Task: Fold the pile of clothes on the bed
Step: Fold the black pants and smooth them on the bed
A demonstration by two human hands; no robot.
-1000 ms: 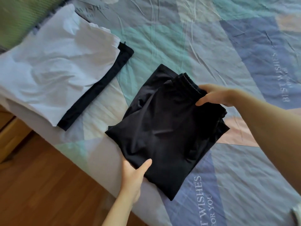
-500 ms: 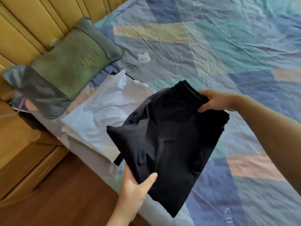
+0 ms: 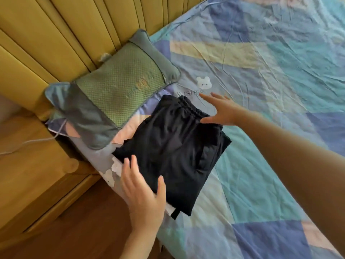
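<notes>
shorts, black and folded, lie flat near the bed edge, just beside the pillow; a white sliver showing under the lower edge suggests they sit on a stack of finished items, placed there to keep folded pieces together. left hand is spread, fingers straight, thumb over the shorts' near edge, gripping nothing. right hand is spread wide beside the waistband, thumb tip touching or nearly touching it; contact cannot be confirmed. neither hand holds anything.
</notes>
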